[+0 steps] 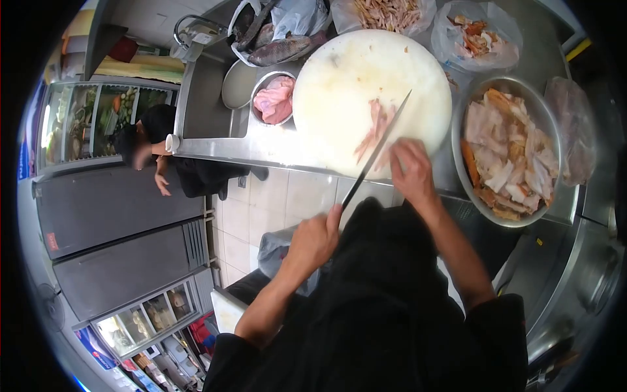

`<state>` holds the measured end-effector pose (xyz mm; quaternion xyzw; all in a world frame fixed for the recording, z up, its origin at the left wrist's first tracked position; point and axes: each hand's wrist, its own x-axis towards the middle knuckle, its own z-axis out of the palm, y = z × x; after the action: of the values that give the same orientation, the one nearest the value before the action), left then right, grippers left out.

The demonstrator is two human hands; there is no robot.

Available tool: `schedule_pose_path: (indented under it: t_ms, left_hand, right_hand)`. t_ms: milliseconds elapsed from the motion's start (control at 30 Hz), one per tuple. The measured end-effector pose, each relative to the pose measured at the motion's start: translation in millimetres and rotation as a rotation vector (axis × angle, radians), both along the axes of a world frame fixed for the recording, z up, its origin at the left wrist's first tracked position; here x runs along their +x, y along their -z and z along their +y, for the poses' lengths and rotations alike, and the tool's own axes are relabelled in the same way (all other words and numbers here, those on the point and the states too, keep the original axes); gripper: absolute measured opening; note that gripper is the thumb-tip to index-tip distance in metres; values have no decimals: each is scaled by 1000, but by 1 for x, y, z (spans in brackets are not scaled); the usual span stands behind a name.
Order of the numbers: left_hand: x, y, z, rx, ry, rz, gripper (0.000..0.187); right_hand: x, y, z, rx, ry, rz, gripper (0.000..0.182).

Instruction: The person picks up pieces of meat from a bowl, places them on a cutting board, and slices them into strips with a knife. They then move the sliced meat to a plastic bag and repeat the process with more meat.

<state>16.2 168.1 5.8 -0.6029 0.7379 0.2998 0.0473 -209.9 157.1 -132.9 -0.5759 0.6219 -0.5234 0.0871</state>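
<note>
My left hand [317,236] is wrapped around the dark handle of a long kitchen knife [385,134]. Its blade slants up and right over a round white cutting board [333,85]. Thin strips of pale pink meat [375,127] lie on the board, left of the blade. Close to the blade's right side, at the board's near edge, my right hand [411,171] has its fingers curled together. A pale bit shows by its fingertips, but what they pinch is not clear. Right of that hand stands a steel bowl [462,176] of sliced, skin-on meat pieces.
Behind the board are a bag of whole fish [281,50], a bag of meat strips [388,14] and a bag of orange-brown scraps [475,36]. A small bowl of pink meat [274,99] sits beside the sink [202,98]. Another person [160,134] bends near the fridges at left.
</note>
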Motion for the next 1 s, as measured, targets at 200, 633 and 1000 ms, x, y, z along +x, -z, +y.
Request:
schedule_pose_path:
  t_ms: [200, 633, 1000]
  left_hand:
    - [37, -8, 38, 153, -37, -116, 56]
    - [8, -5, -28, 15, -159, 12, 72]
    - [79, 8, -25, 404, -466, 216, 83]
  right_hand:
    - [2, 4, -5, -14, 5, -55, 15]
    - [-12, 5, -36, 155, 59, 44, 36]
    - [-35, -5, -83, 383, -260, 302, 38]
